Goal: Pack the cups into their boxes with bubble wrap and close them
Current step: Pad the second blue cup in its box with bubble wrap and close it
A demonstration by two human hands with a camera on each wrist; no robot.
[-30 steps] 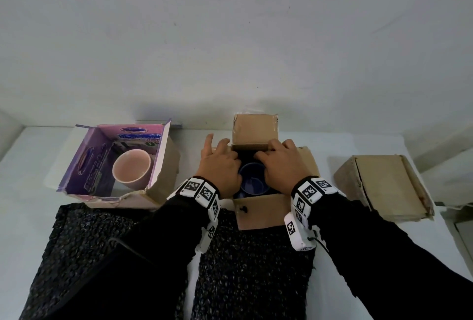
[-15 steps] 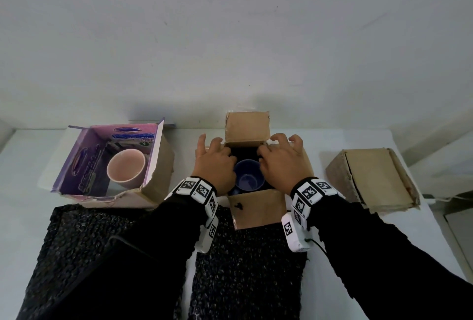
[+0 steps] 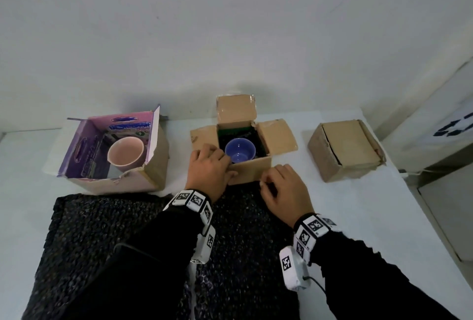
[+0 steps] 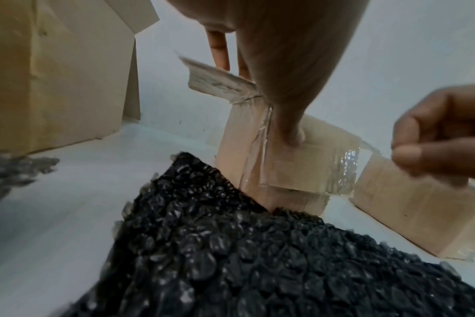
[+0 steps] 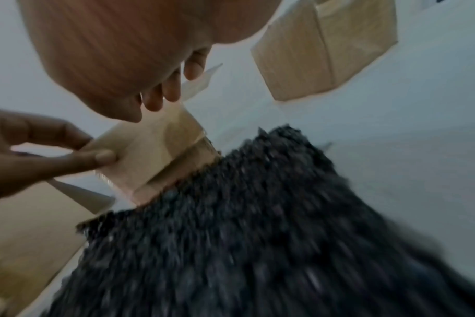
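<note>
A blue cup [image 3: 240, 153] stands in the open brown box [image 3: 252, 171] on black bubble wrap lining. The box's front flap [image 4: 293, 163] hangs down outside. My left hand [image 3: 210, 166] grips the box's near left corner, thumb pressed on that flap [image 5: 139, 158] and fingers over the rim. My right hand [image 3: 281, 189] hovers by the near right corner with curled fingers; nothing shows in them. A pink cup [image 3: 125, 153] sits in the open purple box [image 3: 84, 150] at the left. Black bubble wrap sheets [image 3: 243, 237] lie in front of the boxes.
A closed brown box [image 3: 345, 150] sits at the right of the white table [image 3: 371, 217]. A second black bubble wrap sheet [image 3: 102, 230] lies at the near left. The wall stands just behind the boxes; a white cabinet edge [image 3: 435, 140] is at the far right.
Both hands have drawn back from over the blue cup to the box's near side. The cup is now uncovered. The left hand has taken hold of the front flap.
</note>
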